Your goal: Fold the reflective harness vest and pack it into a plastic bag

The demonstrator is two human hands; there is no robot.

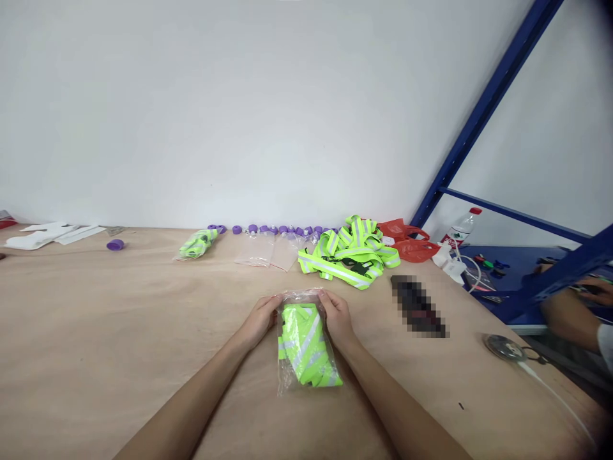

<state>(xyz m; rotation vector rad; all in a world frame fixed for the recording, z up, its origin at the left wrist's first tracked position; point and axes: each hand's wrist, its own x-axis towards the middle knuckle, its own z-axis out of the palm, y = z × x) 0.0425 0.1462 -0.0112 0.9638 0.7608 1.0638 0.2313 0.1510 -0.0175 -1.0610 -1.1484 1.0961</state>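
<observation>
In front of me lies a clear plastic bag [287, 377] with a folded neon-yellow reflective strap [309, 345] inside. My left hand [262, 319] pinches the bag's top left corner, and my right hand [338, 314] pinches its top right corner. The bag's far edge runs between my fingertips. Beyond my hands are flat clear bags [256, 252] and, to their right, a heap of loose neon reflective straps [354, 252]. Another bagged strap [198, 244] rests farther back on the left.
Several purple rolls [282, 230] line the wall. A red plastic bag [414, 246], a bottle [462, 227] and a blue metal frame [479, 128] stand at the right. A blurred-out dark object [419, 306] and a corded round device [504, 347] lie nearby. Another person's arm [572, 316] shows far right.
</observation>
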